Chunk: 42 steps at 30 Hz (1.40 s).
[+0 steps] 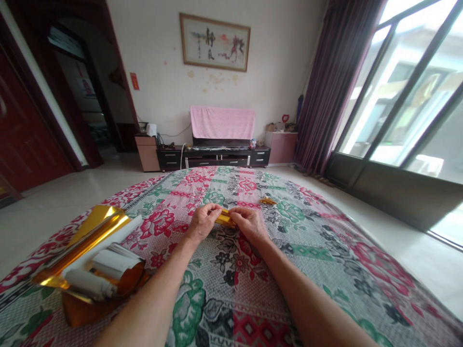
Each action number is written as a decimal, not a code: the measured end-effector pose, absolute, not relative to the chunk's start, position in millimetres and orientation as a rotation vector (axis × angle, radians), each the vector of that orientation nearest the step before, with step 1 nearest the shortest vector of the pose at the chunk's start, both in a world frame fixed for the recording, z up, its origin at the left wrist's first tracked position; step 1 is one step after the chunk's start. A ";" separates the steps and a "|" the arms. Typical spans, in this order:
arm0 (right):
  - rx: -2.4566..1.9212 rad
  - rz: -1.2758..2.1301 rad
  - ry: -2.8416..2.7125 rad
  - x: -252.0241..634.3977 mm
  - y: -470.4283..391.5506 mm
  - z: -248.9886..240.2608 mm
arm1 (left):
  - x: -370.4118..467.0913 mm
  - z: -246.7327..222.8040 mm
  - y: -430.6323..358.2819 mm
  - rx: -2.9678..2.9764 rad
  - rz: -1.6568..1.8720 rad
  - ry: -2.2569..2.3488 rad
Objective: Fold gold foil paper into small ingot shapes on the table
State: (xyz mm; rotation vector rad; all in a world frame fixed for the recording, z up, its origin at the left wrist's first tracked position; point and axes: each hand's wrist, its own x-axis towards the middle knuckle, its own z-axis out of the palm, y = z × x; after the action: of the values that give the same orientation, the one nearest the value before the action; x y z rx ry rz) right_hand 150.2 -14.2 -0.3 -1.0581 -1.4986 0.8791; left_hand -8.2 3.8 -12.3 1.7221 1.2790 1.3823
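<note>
The left hand [204,221] and the right hand [251,224] are both closed to a narrow pinch, thumb against fingers, on opposite ends of a small gold piece [226,220], which is positioned directly between the fingertips above the tablecloth [314,250]. The curled fingers partly cover the piece; its exact fold cannot be determined. Beyond the right hand and slightly to its right, a gold item [268,201] lies apart from both hands; it is judged to be one shaped unit, already set down. The piece in the hands appears partly worked. Outward of the left forearm, a stack of gold sheets [96,237], curling to show white backs, is judged to be unworked stock, so most of the material seems to remain. Clearance: the curled sheets restrict sweep on the left forearm's side. To the right of the right hand, flat cloth extends to the curved table edge, giving the wider working room. Ahead of both hands, the far edge lies past the gold item, with a low cabinet [260,156] well beyond.
</note>
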 end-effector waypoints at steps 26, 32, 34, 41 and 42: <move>-1.012 0.785 -1.542 152.7 -4.9 -11.3 | -9.2 -11.1 -1.8 1.757 1.324 1.274; -0.995 0.770 -1.543 152.4 -1.4 -16.0 | -9.6 -9.9 -0.5 1.660 1.356 1.224; -0.984 0.779 -1.542 152.2 0.1 -18.1 | -8.9 -10.0 0.1 1.623 1.373 1.207; -0.961 0.911 -1.455 150.7 -1.0 -16.9 | -7.3 -13.9 4.7 1.572 1.434 1.137; -0.977 0.917 -1.456 150.8 -2.1 -15.2 | -7.4 -14.6 5.3 1.572 1.437 1.131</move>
State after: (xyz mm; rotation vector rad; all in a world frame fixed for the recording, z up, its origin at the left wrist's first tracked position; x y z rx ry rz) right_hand 150.8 -2.1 -15.2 -0.9773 -1.4562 0.9166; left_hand -7.4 5.3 -14.6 1.5716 1.1311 1.4366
